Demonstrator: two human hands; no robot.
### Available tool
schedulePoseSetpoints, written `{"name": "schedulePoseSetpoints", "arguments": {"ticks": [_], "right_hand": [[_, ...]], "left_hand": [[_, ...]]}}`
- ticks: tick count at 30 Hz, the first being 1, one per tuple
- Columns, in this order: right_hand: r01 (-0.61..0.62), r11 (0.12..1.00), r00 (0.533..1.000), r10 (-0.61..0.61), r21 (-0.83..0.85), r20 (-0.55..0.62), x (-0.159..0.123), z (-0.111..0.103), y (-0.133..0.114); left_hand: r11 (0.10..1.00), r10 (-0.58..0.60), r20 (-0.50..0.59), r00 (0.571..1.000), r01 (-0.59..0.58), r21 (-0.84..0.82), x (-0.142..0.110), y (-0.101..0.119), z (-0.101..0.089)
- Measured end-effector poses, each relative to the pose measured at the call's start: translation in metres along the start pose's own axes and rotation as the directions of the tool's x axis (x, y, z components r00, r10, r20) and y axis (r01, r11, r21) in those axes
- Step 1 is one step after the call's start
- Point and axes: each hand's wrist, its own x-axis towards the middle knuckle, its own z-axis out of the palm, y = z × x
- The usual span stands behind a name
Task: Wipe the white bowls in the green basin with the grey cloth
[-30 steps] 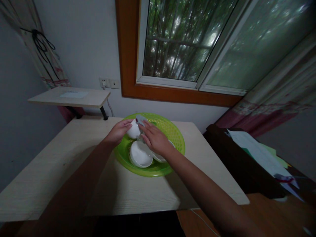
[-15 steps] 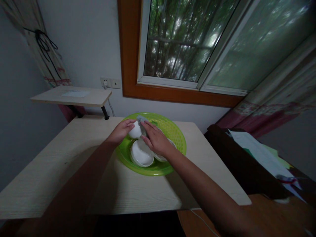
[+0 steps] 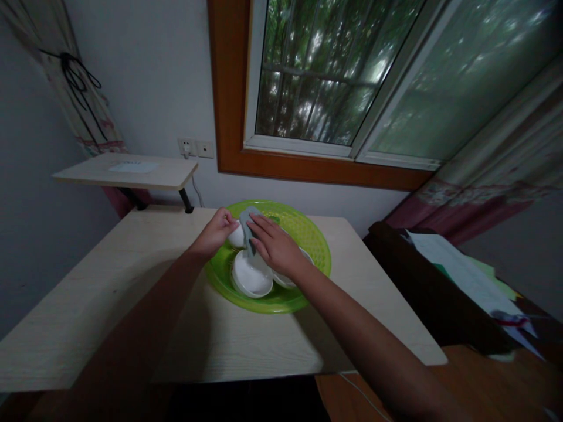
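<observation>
My left hand (image 3: 218,232) grips a small white bowl (image 3: 236,236) by its edge, over the left side of a green plastic basket (image 3: 317,240). My right hand (image 3: 273,241) presses a grey cloth (image 3: 248,225) against that bowl, its fingers lying over the cloth. Below the hands, a white bowl (image 3: 254,275) rests in the basket, its mouth facing up. Another white bowl (image 3: 284,280) sits to its right, partly hidden under my right hand and wrist.
The basket stands on a pale wooden table (image 3: 132,328). A small raised shelf (image 3: 167,174) with a paper on it is at the back left. Beyond the table's right edge, papers (image 3: 457,269) lie on a dark surface. The window (image 3: 325,76) is behind.
My left hand has turned the bowl, so less of it shows. The grey cloth now stands out more between the hands. The other bowls have stayed in place.
</observation>
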Motion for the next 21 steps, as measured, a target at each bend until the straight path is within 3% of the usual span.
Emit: {"name": "schedulePoseSetpoints", "arguments": {"ticks": [6,9,16,21], "right_hand": [[-0.229,0.961,0.966,0.244,0.152,-0.085,-0.003,0.008,0.021],[-0.208,0.962,0.970,0.226,0.179,-0.091,-0.003,0.008,0.021],[0.005,0.999,0.999,-0.003,0.049,-0.046,0.000,0.001,0.003],[-0.135,0.990,0.983,0.139,0.035,-0.119,0.002,0.001,0.009]], "left_hand": [[0.997,0.073,-0.032,0.997,-0.071,0.043,0.002,0.001,0.000],[0.996,0.086,-0.007,0.996,-0.086,0.036,0.003,0.001,-0.001],[0.994,0.093,0.051,0.994,-0.096,0.049,0.003,0.001,0.001],[0.990,0.099,0.068,0.993,-0.105,0.096,0.001,0.003,0.002]]}}
